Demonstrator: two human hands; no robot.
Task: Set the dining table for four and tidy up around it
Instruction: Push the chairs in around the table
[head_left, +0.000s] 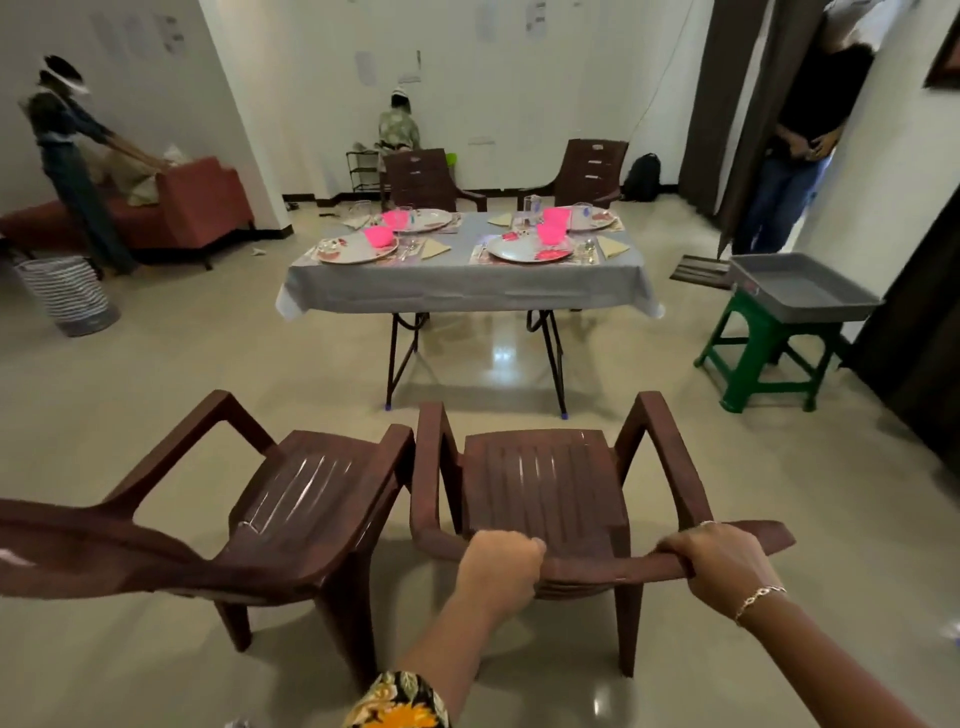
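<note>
The left hand (498, 564) is curling its fingers over the top rail of the dark brown moulded plastic armchair (545, 483). The right hand (719, 566), wearing a thin chain bracelet (761, 597), is gripping the same rail nearer its right end, so both hands are closing fully around the backrest. The chair is standing on the glossy pale tiled floor (208, 364), facing the near long edge of the folding dining table under a grey cloth (462, 286), and is well apart from it. Just to its left a second brown plastic armchair (311, 499) is sitting at an angle, the two armrests so close that I cannot tell whether they are touching. Pushing straight ahead is probably risking the arms hooking and dragging that chair askew. On so polished a floor the legs may be sliding faster than intended. The table is resting on thin black folding legs (400, 358), so a chair arriving hard could be knocking one or snagging the hanging cloth. That could jolt the white round plates (530, 248) and bright pink plastic cups (549, 234) lying along the near edge. Swerving wide to the right is risking a clip on the green plastic stool (763, 353) carrying a grey rectangular tray (800, 286) beyond the table's right end.
</note>
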